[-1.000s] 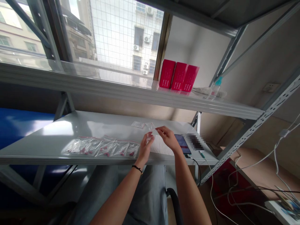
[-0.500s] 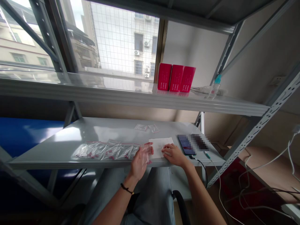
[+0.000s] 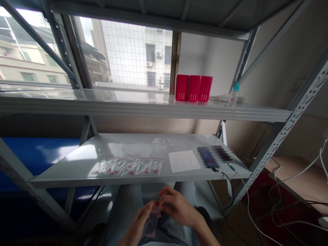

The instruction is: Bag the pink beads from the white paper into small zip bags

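Note:
Low over my lap, my left hand (image 3: 140, 218) pinches a small clear zip bag (image 3: 154, 209) near its top. Pink bits (image 3: 150, 234) show at the bag's lower end. My right hand (image 3: 176, 207) meets it there, fingers curled and closed at the bag's upper edge; whether they also hold something small is hidden. On the shelf in front lies a row of filled clear zip bags (image 3: 130, 166), with small pink pieces inside. To their right rests a white sheet of paper (image 3: 183, 161).
Two small clear bags (image 3: 165, 141) lie further back. Two blurred phone-like devices (image 3: 208, 157) with cables sit at the right. Above, three red boxes (image 3: 194, 89) and a spray bottle (image 3: 233, 95) stand on the upper shelf, whose edge (image 3: 143, 111) overhangs.
Both hands have drawn back from the shelf to over my lap, the left bringing the zip bag along. My right hand has left the white paper and come to the bag. The view has shifted slightly.

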Available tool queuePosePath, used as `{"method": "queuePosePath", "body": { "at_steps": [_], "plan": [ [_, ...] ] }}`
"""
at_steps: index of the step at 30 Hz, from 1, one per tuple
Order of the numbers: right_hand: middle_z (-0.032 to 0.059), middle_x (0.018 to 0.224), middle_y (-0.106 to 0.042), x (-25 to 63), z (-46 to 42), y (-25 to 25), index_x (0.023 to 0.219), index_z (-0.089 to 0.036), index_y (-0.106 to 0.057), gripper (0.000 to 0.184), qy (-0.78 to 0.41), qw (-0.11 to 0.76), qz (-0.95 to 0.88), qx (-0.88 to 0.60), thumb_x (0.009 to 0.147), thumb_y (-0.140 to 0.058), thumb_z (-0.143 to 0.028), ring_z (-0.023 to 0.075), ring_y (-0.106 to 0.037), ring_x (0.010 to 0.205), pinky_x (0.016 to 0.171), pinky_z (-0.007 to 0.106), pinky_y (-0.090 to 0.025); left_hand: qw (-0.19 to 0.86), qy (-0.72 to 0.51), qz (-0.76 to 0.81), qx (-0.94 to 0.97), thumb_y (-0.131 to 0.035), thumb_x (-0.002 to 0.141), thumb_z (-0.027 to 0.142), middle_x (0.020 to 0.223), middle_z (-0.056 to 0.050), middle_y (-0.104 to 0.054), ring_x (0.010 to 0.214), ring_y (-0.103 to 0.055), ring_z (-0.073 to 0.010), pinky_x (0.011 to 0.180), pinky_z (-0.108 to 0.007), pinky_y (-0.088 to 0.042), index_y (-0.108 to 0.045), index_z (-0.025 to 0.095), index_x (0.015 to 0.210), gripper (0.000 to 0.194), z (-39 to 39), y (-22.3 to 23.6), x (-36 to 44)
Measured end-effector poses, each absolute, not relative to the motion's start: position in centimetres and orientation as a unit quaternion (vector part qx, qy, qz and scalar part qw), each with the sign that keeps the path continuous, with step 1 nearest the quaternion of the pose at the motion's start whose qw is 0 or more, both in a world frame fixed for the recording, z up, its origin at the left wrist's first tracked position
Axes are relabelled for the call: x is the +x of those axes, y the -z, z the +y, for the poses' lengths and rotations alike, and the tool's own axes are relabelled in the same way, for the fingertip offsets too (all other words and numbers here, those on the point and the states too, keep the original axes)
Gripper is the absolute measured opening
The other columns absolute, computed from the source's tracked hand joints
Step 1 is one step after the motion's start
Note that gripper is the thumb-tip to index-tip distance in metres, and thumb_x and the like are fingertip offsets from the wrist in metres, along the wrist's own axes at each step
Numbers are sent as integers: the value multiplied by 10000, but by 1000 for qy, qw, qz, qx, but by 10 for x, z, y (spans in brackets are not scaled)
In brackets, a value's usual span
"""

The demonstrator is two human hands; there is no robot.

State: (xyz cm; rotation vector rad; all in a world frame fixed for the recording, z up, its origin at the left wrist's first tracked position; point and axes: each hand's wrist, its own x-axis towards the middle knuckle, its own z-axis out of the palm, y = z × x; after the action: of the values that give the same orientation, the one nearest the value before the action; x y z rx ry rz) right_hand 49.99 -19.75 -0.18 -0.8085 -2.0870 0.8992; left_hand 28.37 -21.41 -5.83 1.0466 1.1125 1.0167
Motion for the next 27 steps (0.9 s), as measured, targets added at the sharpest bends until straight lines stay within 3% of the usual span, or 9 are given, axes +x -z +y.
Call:
{"method": "queuePosePath", "body": {
  "at_steps": [6,10,16,20,25,27],
  "plan": [
    [52,1030,-644,485,-215,36,1006,-220,-651,76,-383,387,-764,-347,956,-596,-232,198,-615,926,828,309,-485,501,-424,536,530,-601,780,814,1215,-100,-772,1250,-641,-361,1169,-500,-443,-816,255,1094,676,-229,82,267],
    [28,982,-657,474,-212,61,1149,-225,-640,254,-431,410,-708,-380,920,-687,-324,189,-596,864,786,298,-465,452,-428,493,608,-450,923,756,1217,-101,-768,1206,-678,-303,1126,-425,-503,-802,233,1129,663,-226,83,268],
    [-4,767,-584,458,-206,87,874,-190,-649,348,-563,461,-580,-366,892,-720,-529,150,-523,710,674,269,-404,361,-440,454,686,-376,1016,630,1211,-83,-760,1170,-700,-247,1065,-346,-548,-790,282,1210,574,-222,73,266],
    [-25,707,-517,461,-208,88,817,-185,-652,408,-552,454,-583,-387,878,-722,-583,131,-447,666,618,252,-346,332,-444,468,689,-427,1018,584,1132,-80,-768,1076,-724,-233,993,-333,-578,-774,278,1225,506,-221,72,265],
    [-23,691,-510,468,-208,80,789,-179,-637,406,-494,451,-606,-430,906,-680,-565,134,-439,664,613,255,-337,297,-443,481,696,-533,992,555,766,-38,-693,727,-680,-188,706,-251,-555,-738,216,782,448,-218,69,264],
    [-23,690,-516,469,-207,78,793,-178,-639,380,-486,449,-612,-433,905,-682,-539,136,-447,665,618,256,-342,286,-432,484,705,-517,1006,538,718,-25,-652,680,-646,-172,668,-236,-522,-691,208,717,472,-218,68,262]
  ]
}}
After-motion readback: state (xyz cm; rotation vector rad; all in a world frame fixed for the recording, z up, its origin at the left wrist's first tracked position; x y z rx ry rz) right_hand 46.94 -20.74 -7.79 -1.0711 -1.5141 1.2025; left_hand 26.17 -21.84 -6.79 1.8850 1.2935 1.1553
